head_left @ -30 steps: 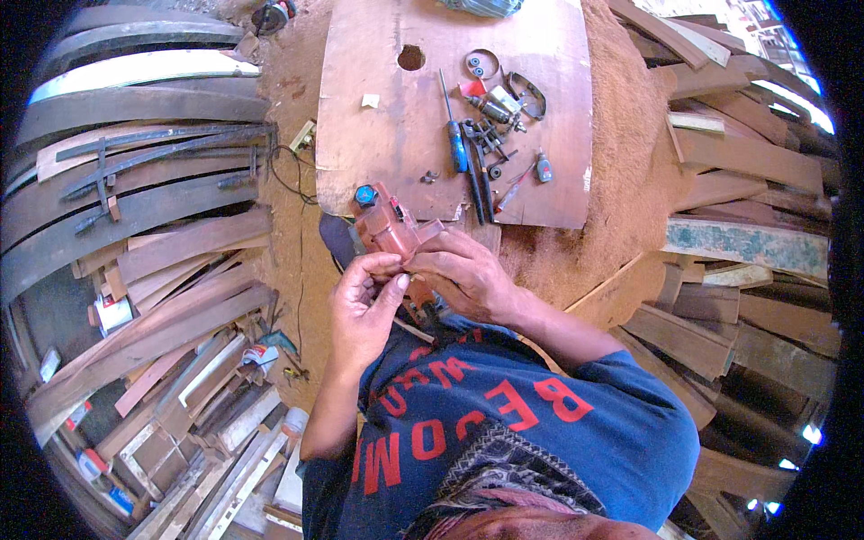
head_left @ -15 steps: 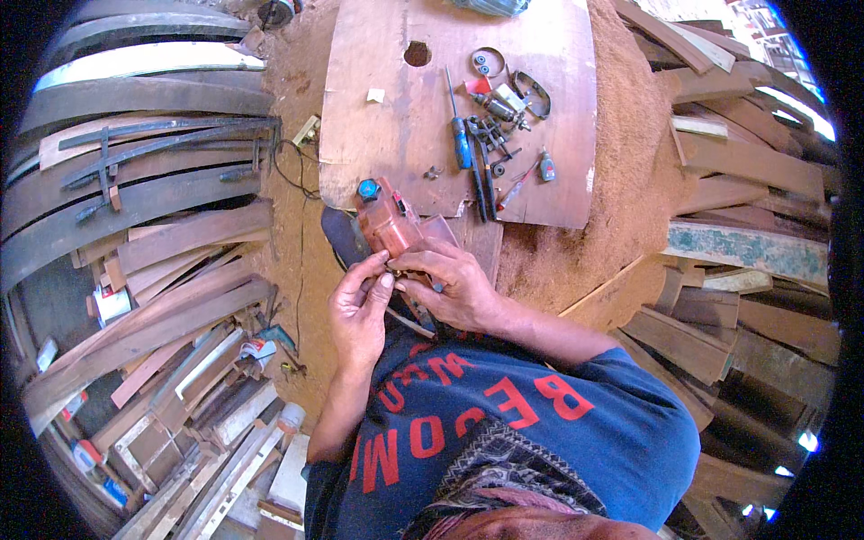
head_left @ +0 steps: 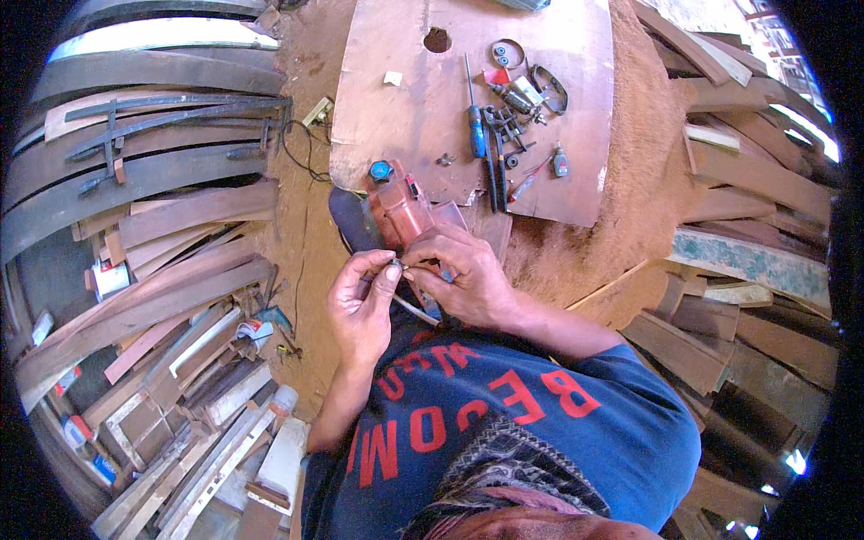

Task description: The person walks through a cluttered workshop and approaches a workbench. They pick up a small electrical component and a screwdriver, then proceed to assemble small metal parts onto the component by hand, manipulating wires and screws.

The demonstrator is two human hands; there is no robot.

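Observation:
My left hand (head_left: 360, 301) pinches a small dark part (head_left: 397, 264) between thumb and forefinger; its kind is too small to make out. From the other side, the closed fingers of my right hand (head_left: 463, 274) meet it, and the fingertips of both hands nearly touch. Just beyond them lies a reddish-brown tool housing (head_left: 396, 211), with a round blue piece (head_left: 382, 171) at its far end. My right hand partly covers the housing's near side. A pale cord or strip (head_left: 416, 310) runs below the hands.
Ahead, a wooden board (head_left: 387, 117) carries a blue-handled screwdriver (head_left: 476, 132), black-handled pliers (head_left: 496, 171), metal tool parts (head_left: 520, 97), a small bottle (head_left: 561, 163) and a ring-shaped strap (head_left: 550, 90). Sawdust (head_left: 576, 270) covers the ground. Timber stacks (head_left: 153, 207) flank both sides; clamps lie on the left one.
The whole view has shifted a little, so the board and its tools sit slightly higher and further right. Both hands stay together at the small part, with only slight finger movement.

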